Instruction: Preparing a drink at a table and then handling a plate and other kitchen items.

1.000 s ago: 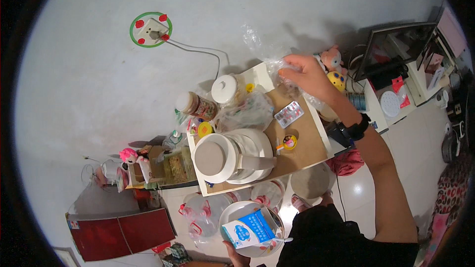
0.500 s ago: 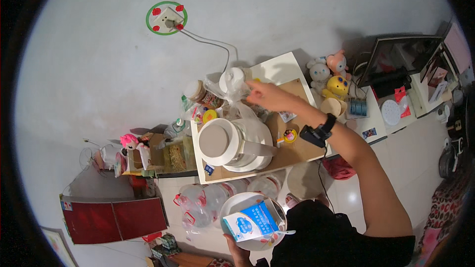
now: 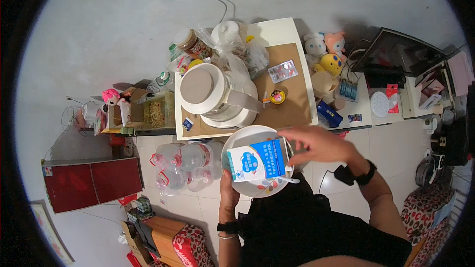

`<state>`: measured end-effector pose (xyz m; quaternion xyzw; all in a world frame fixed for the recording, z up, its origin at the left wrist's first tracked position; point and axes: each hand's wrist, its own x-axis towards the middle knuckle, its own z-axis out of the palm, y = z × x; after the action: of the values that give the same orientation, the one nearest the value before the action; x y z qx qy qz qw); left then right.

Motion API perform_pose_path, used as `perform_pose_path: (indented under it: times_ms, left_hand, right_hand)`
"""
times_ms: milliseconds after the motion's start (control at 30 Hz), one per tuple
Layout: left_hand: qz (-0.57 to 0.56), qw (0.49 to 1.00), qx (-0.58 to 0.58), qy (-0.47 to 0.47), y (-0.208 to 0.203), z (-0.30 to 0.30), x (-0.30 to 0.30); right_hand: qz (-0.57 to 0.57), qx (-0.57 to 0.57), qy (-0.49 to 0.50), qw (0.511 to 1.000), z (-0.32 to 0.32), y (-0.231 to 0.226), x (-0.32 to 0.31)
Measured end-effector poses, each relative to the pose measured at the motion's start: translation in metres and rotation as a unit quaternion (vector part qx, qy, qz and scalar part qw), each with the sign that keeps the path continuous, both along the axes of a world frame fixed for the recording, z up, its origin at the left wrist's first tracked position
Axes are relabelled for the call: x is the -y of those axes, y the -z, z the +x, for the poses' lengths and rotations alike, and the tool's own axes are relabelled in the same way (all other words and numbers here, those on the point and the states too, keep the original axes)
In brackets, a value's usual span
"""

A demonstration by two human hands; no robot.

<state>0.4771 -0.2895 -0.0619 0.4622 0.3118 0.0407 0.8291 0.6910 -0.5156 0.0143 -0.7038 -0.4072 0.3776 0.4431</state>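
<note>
My left hand (image 3: 229, 191) grips the left rim of a white bowl (image 3: 242, 188) with a leaf pattern. Inside the bowl lies a blue and white carton (image 3: 256, 160), and a white spoon (image 3: 289, 180) sticks out over the right rim. My right hand (image 3: 316, 144) is at the carton's right end, fingers and thumb apart; whether they touch it I cannot tell. Just beyond the bowl, an electric kettle (image 3: 237, 101) with a grey-topped lid stands on the table. A blister pack of pills (image 3: 282, 71) and a small yellow round item (image 3: 277, 97) lie right of it.
Behind the kettle are a lidded jar (image 3: 190, 42) and plastic bags (image 3: 230, 44) on the white-edged table (image 3: 306, 64). Large clear bottles (image 3: 193, 158) stand on the floor at left. Plush toys (image 3: 330, 64), a dark blue box (image 3: 329, 113) and a monitor (image 3: 396, 57) sit at right.
My right hand has come back from the bagged things behind the kettle to the carton. My left hand has raised the bowl toward the table edge. The view has tilted down.
</note>
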Motion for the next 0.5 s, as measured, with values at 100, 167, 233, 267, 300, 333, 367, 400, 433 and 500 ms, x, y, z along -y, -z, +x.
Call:
perform_pose_path:
  times_ms: [100,167,233,267,300,333,367,400,433,500]
  left_hand:
    - [-0.03,1.0,-0.006,-0.003,0.013,0.002,0.004]
    - [0.012,0.999,-0.004,0.037,0.015,0.004,0.008]
    - [0.006,0.999,-0.016,0.043,0.016,0.004,0.012]
    - [-0.001,0.999,-0.004,0.045,0.021,0.003,0.012]
    - [-0.001,0.999,-0.002,0.05,0.023,0.001,0.012]
    - [-0.001,0.999,-0.004,0.051,0.024,0.0,0.013]
    - [0.0,0.999,-0.007,0.051,0.025,-0.002,0.012]
    - [0.002,0.999,0.005,0.053,0.026,-0.002,0.013]
    - [0.002,0.998,0.006,0.055,0.026,-0.004,0.012]
    - [-0.007,0.998,-0.031,0.051,0.024,-0.009,0.011]
  right_hand:
    - [-0.035,0.133,0.004,0.991,-0.025,0.01,-0.001]
    - [0.02,0.29,0.049,0.956,-0.034,0.018,-0.001]
    - [0.005,0.256,0.044,0.966,-0.037,0.019,-0.003]
    - [0.013,0.301,0.021,0.953,-0.038,0.02,-0.005]
    - [0.019,0.345,-0.003,0.938,-0.039,0.022,-0.006]
    - [0.031,0.354,0.0,0.935,-0.041,0.029,-0.006]
    - [0.031,0.355,0.002,0.934,-0.041,0.029,-0.006]
    - [0.048,0.325,-0.003,0.945,-0.04,0.027,-0.008]
    - [0.064,0.294,-0.007,0.954,-0.039,0.026,-0.008]
    - [0.077,0.28,0.006,0.957,-0.036,0.014,-0.005]
